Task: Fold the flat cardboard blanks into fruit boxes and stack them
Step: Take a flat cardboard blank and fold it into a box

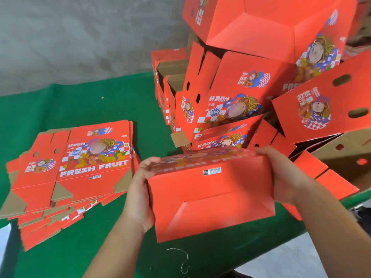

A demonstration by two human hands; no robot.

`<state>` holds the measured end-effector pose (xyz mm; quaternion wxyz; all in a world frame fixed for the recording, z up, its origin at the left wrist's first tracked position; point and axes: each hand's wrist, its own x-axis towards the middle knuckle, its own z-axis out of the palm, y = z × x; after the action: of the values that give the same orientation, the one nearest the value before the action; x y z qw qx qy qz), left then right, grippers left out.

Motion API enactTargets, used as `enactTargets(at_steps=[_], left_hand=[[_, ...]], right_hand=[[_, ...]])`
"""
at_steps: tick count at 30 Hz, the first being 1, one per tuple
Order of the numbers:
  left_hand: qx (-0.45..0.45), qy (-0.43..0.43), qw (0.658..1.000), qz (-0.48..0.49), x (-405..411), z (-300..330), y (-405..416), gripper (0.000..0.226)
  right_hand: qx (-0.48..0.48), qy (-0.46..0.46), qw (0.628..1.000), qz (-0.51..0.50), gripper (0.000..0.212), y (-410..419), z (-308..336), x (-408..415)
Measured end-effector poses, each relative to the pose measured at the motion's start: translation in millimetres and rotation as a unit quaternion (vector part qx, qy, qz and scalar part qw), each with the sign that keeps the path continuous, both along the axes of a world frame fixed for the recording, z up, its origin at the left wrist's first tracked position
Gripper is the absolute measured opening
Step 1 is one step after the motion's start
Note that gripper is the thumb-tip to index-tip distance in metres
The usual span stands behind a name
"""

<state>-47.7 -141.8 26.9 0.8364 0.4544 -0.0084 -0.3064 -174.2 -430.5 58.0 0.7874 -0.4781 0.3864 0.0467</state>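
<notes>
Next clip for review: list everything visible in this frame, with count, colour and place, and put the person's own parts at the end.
folded box: one, red, held over the table's middle, plain bottom toward the camera.
flat blanks: one fanned stack, exact count unclear, red print with brown card edges, on the table at left.
finished boxes: a leaning pile, count unclear, red with cartoon print, rear right.
table cover: one, green, under everything.
string: one loose piece, pale, on the cover near the front edge.
wall: grey, behind the table.
left hand: one, grips the box's left side.
right hand: one, grips the box's right side.
</notes>
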Motion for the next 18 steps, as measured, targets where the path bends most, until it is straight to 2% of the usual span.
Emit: enactTargets(at_steps=[3,5,7,9,10,11,12,14,16,18], left_hand=[[-0.037,-0.034,0.999,0.008,5,-9,6,0.052],[-0.034,-0.019,0.999,0.027,9,-15,10,0.046],[0.032,0.044,0.998,0.016,9,-21,18,0.045],[0.085,0.072,0.991,-0.073,8,-22,20,0.048],[0.037,0.024,0.993,-0.106,1,-23,31,0.045],[0.003,0.035,0.996,-0.079,2,-24,37,0.041],[-0.013,0.082,0.995,-0.057,6,-17,38,0.042],[0.032,0.056,0.998,-0.005,0,-15,38,0.052],[0.085,-0.051,0.994,-0.043,-17,-10,32,0.05],[0.128,-0.066,0.989,-0.014,-32,-7,25,0.047]], right_hand=[[0.027,-0.019,0.999,0.014,0.051,0,-12,-18],[0.044,-0.059,0.997,0.021,0.056,3,-17,-22],[0.036,-0.083,0.996,0.026,0.059,9,-20,-18],[0.016,-0.099,0.995,0.029,0.062,16,-20,-12],[0.017,-0.116,0.993,0.033,0.064,17,-20,-12],[0.025,-0.133,0.99,0.041,0.068,18,-19,-11],[0.027,-0.14,0.989,0.047,0.073,19,-18,-9],[-0.064,-0.101,0.99,0.081,0.083,15,-25,-5],[-0.188,-0.075,0.972,0.119,0.084,8,-33,-5],[-0.198,-0.102,0.968,0.117,0.076,1,-35,-6]])
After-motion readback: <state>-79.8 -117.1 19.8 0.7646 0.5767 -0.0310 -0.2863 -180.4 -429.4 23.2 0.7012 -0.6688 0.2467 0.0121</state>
